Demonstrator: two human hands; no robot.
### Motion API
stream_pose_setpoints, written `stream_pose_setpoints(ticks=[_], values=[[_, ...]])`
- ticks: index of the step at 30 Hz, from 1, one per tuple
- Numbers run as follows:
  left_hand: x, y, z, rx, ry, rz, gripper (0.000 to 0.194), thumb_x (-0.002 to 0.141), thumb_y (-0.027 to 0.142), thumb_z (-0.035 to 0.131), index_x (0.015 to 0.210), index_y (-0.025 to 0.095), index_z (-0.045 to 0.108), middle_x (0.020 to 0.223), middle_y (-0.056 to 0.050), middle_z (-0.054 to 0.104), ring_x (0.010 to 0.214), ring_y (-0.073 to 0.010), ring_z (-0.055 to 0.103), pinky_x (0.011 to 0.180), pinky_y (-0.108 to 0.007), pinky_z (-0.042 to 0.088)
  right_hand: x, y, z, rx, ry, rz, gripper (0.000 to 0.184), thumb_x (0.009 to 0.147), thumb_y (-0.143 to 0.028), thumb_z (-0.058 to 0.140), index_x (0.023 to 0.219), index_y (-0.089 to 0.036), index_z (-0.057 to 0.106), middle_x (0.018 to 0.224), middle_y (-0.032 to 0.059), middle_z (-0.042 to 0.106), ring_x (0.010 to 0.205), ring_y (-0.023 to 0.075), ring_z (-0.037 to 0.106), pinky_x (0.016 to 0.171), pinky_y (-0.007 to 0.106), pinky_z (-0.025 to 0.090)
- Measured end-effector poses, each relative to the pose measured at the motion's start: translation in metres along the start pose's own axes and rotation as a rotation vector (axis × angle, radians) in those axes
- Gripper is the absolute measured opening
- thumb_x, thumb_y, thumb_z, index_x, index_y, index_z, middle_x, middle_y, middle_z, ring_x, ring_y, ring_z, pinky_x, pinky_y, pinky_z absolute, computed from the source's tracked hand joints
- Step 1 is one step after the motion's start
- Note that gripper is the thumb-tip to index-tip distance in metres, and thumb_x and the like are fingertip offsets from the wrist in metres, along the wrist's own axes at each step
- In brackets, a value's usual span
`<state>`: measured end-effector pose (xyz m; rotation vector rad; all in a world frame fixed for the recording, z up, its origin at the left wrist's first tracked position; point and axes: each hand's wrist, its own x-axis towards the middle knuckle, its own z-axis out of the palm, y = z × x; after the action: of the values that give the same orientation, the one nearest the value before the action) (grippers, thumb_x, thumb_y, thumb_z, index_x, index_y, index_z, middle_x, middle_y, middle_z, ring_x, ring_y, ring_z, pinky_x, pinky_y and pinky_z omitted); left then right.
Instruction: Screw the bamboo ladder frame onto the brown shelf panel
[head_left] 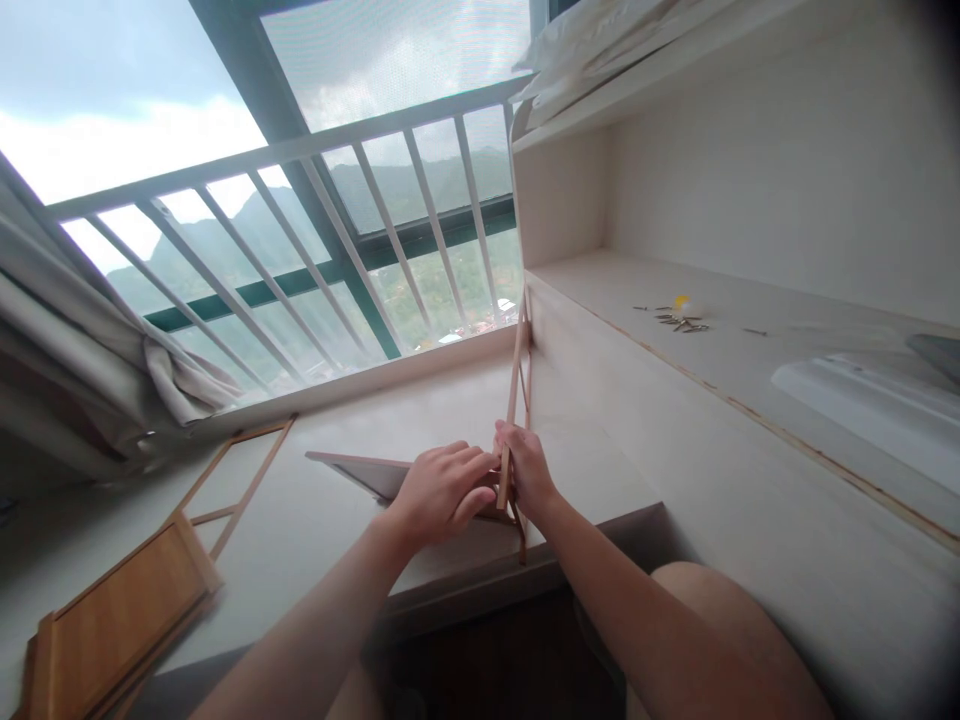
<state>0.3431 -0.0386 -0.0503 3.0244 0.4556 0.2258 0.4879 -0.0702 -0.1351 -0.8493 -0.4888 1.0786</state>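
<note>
My left hand [442, 492] lies with its fingers curled over a flat wooden panel [360, 472] on the pale window ledge [315, 500], fingertips touching a thin wooden frame [516, 380] that stands on edge. My right hand [527, 470] is closed around the lower end of that frame, holding it upright against the white cabinet side [637, 400]. Both hands meet where the panel and frame join.
A second thin wooden frame [240, 475] lies flat on the ledge at left, and a wooden box-like piece [120, 610] sits at the lower left. Several small screws [679, 320] lie on the white shelf to the right. Window bars [300, 250] and a curtain [82, 360] stand behind.
</note>
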Motion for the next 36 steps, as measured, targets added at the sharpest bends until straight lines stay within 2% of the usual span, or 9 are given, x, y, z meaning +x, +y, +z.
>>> stream_pose_setpoints(ticks=[3, 7, 13, 19, 26, 32, 36], values=[[0.008, 0.008, 0.008, 0.024, 0.044, -0.018, 0.056, 0.096, 0.07, 0.031, 0.094, 0.02, 0.056, 0.082, -0.008, 0.064, 0.076, -0.0245, 0.059, 0.07, -0.035, 0.04, 0.004, 0.005, 0.0, 0.005, 0.019, -0.025, 0.047, 0.08, -0.056, 0.065, 0.069, -0.02, 0.036, 0.056, -0.0074, 0.029, 0.049, 0.0064, 0.026, 0.044, 0.022, 0.025], [0.009, 0.014, 0.016, 0.092, 0.105, -0.124, 0.045, 0.09, 0.065, 0.051, 0.088, 0.02, 0.054, 0.073, -0.004, 0.062, 0.068, -0.0218, 0.059, 0.066, -0.033, 0.037, 0.008, 0.01, 0.001, -0.033, 0.035, -0.041, 0.048, 0.079, -0.058, 0.065, 0.07, -0.021, 0.037, 0.057, -0.0073, 0.029, 0.05, 0.0068, 0.026, 0.044, 0.023, 0.025], [0.005, 0.014, 0.025, 0.101, 0.169, -0.195, 0.038, 0.09, 0.058, 0.052, 0.081, 0.021, 0.053, 0.07, -0.004, 0.062, 0.065, -0.0205, 0.058, 0.064, -0.032, 0.035, 0.008, 0.01, 0.001, -0.117, 0.074, -0.09, 0.05, 0.08, -0.063, 0.062, 0.069, -0.021, 0.037, 0.058, -0.0068, 0.028, 0.051, 0.0077, 0.026, 0.047, 0.023, 0.026], [0.009, 0.018, 0.02, 0.104, 0.168, -0.176, 0.029, 0.086, 0.049, 0.056, 0.078, 0.022, 0.05, 0.068, -0.002, 0.059, 0.064, -0.0195, 0.058, 0.061, -0.031, 0.034, -0.002, 0.004, 0.002, -0.185, 0.147, -0.174, 0.051, 0.082, -0.064, 0.061, 0.07, -0.021, 0.036, 0.059, -0.0061, 0.03, 0.055, 0.009, 0.028, 0.049, 0.023, 0.03], [0.008, 0.017, 0.024, 0.097, 0.203, -0.163, 0.028, 0.084, 0.048, 0.06, 0.077, 0.022, 0.05, 0.066, -0.002, 0.06, 0.064, -0.02, 0.059, 0.06, -0.031, 0.035, -0.01, 0.013, -0.004, -0.249, 0.152, -0.202, 0.048, 0.086, -0.069, 0.052, 0.086, -0.022, 0.041, 0.061, -0.0067, 0.034, 0.051, 0.0104, 0.034, 0.047, 0.024, 0.033], [0.011, 0.015, 0.026, 0.05, 0.213, -0.123, 0.032, 0.085, 0.052, 0.06, 0.078, 0.022, 0.051, 0.068, -0.004, 0.063, 0.065, -0.0217, 0.061, 0.061, -0.032, 0.035, -0.026, 0.01, -0.018, -0.457, 0.141, -0.24, 0.047, 0.089, -0.069, 0.046, 0.087, -0.022, 0.043, 0.063, -0.0039, 0.042, 0.054, 0.0129, 0.04, 0.051, 0.025, 0.036], [0.015, 0.012, 0.025, 0.004, 0.189, -0.083, 0.035, 0.083, 0.055, 0.062, 0.078, 0.022, 0.052, 0.07, -0.004, 0.065, 0.067, -0.0226, 0.061, 0.062, -0.034, 0.035, -0.038, -0.007, -0.027, -0.706, 0.18, -0.299, 0.045, 0.091, -0.066, 0.047, 0.08, -0.022, 0.048, 0.06, -0.0016, 0.045, 0.055, 0.0146, 0.042, 0.055, 0.026, 0.034]])
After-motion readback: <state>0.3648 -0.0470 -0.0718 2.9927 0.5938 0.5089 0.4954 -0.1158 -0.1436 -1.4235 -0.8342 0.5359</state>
